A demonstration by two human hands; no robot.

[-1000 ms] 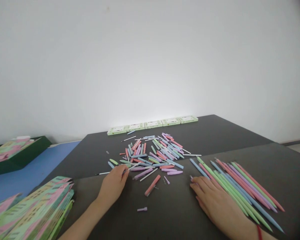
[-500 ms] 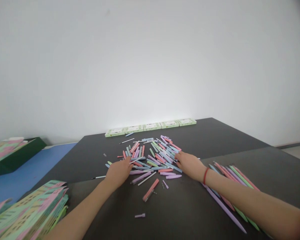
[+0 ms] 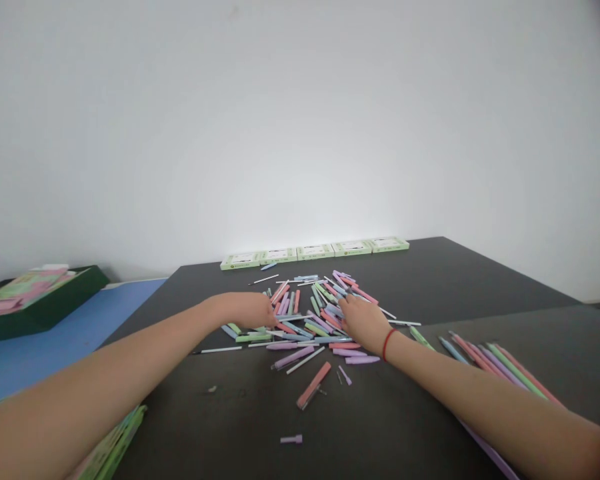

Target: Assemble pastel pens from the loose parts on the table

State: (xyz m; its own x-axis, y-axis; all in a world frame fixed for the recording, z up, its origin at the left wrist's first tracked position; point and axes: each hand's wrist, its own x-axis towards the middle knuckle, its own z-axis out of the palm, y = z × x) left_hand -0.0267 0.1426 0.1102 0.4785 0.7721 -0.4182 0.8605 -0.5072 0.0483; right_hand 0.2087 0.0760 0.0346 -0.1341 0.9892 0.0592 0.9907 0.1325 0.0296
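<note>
A heap of pastel pen barrels and caps, mixed with thin white refills, lies on the black table. My left hand is at the heap's left side, its fingers curled down and pressed together; what they hold, if anything, is hidden. On the right side, my right hand, with a red band at the wrist, reaches into the pens with bent fingers. Whatever is under its fingertips cannot be made out. Nearer to me lie a red pen barrel with a clear end and a small purple piece.
Flat green-white boxes stand in a row along the table's back edge. Pens lie grouped at right, partly behind my forearm. Printed packaging is at lower left. A dark green box sits on a blue surface at left.
My left hand has swung so its forearm crosses lower left, covering the packaging. My right hand has shifted slightly left and up over the heap. The view has shifted a little.
</note>
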